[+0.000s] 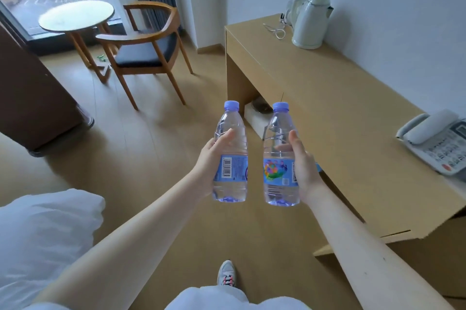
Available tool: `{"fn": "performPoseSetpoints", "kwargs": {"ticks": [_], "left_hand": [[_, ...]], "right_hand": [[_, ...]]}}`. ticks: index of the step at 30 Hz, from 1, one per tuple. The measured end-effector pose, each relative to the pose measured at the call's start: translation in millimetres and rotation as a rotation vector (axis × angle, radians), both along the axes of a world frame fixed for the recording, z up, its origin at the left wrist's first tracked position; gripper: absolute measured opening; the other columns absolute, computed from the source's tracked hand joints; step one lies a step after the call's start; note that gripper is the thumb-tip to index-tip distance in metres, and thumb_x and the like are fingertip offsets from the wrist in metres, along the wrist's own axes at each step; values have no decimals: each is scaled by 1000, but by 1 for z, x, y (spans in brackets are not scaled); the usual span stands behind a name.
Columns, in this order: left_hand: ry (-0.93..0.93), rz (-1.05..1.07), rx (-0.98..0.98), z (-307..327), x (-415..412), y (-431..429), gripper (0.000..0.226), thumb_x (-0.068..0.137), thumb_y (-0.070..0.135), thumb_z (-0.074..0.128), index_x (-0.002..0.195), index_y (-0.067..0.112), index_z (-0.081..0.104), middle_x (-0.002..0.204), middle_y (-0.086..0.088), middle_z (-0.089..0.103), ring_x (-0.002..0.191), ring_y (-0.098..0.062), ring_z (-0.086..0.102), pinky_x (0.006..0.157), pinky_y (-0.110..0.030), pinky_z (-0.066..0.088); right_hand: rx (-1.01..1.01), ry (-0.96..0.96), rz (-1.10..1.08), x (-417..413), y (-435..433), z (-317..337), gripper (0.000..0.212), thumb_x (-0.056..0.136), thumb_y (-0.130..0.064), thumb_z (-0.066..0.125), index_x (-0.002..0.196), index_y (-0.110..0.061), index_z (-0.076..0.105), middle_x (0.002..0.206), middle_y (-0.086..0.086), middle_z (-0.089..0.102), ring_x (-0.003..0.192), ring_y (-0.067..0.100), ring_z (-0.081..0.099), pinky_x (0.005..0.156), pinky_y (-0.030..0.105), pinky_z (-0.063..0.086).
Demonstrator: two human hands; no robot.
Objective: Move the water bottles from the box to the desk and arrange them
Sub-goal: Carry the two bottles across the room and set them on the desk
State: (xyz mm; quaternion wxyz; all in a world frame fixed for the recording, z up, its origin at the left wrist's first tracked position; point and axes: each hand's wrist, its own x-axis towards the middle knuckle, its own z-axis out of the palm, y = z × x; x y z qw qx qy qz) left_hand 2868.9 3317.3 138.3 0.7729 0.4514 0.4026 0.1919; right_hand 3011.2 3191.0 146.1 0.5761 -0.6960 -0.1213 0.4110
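Note:
I hold two clear water bottles with purple caps and blue labels, both upright, in front of me above the floor. My left hand (210,165) grips the left bottle (230,133) around its middle. My right hand (303,165) grips the right bottle (278,138) the same way. The light wooden desk (340,112) runs along the wall to the right, its front edge just right of the right bottle. No box is in view.
A white kettle (311,20) with a cord stands at the desk's far end and a white telephone (436,139) at its near right. A wooden chair (145,49) and round table (75,15) stand by the window. A white bed corner (45,234) lies at lower left.

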Motion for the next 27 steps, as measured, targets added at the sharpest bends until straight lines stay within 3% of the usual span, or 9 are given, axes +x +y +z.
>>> {"fn": "performPoseSetpoints", "kwargs": {"ticks": [4, 7, 11, 14, 17, 20, 24, 27], "left_hand": [[1, -39, -45, -2, 22, 39, 49, 66, 55, 70, 94, 16, 62, 74, -5, 69, 58, -20, 67, 52, -29, 54], [36, -84, -111, -4, 41, 57, 61, 68, 60, 69, 106, 14, 62, 87, -9, 68, 66, -23, 66, 61, -33, 56], [46, -112, -130, -7, 69, 81, 79, 55, 64, 70, 114, 13, 61, 90, -10, 69, 70, -25, 67, 65, -36, 57], [40, -106, -142, -11, 91, 100, 75, 54, 62, 72, 110, 13, 62, 85, -9, 70, 66, -23, 68, 58, -34, 56], [36, -90, -114, -14, 118, 122, 70, 56, 59, 74, 108, 13, 62, 81, -8, 71, 64, -23, 69, 54, -32, 54], [60, -60, -71, -13, 152, 147, 58, 71, 54, 72, 112, 13, 60, 84, -10, 71, 67, -25, 69, 58, -34, 55], [124, -39, -34, -1, 205, 178, 44, 83, 49, 66, 109, 14, 62, 78, -7, 71, 62, -22, 69, 54, -31, 55], [139, -49, 17, 11, 249, 196, 35, 86, 47, 64, 98, 14, 64, 69, -4, 70, 55, -18, 67, 49, -28, 54]], "right_hand": [[-4, 17, -51, 17, 31, 1, 87, 57, -82, 52, 103, -9, 62, 115, 17, 66, 107, 35, 63, 100, 56, 46], [-9, 17, -87, 33, 49, 0, 81, 59, -79, 53, 101, -10, 61, 115, 18, 66, 107, 34, 64, 99, 53, 48], [12, 39, -116, 61, 71, -5, 74, 63, -75, 54, 99, -11, 61, 98, 13, 71, 85, 26, 72, 71, 36, 56], [21, 50, -125, 87, 90, -12, 72, 67, -73, 54, 100, -9, 61, 89, 10, 72, 76, 24, 72, 66, 33, 55], [40, 63, -128, 116, 115, -19, 62, 83, -66, 52, 100, -8, 62, 86, 8, 72, 75, 22, 72, 64, 31, 55], [59, 77, -119, 149, 142, -20, 62, 81, -66, 52, 99, -7, 64, 80, 3, 72, 71, 20, 72, 57, 28, 55], [65, 106, -134, 200, 171, -14, 65, 87, -63, 50, 111, -4, 62, 107, 17, 69, 91, 31, 70, 76, 39, 57], [87, 105, -118, 240, 184, -6, 66, 87, -63, 49, 112, -4, 65, 109, 18, 69, 95, 31, 69, 86, 44, 55]]}}
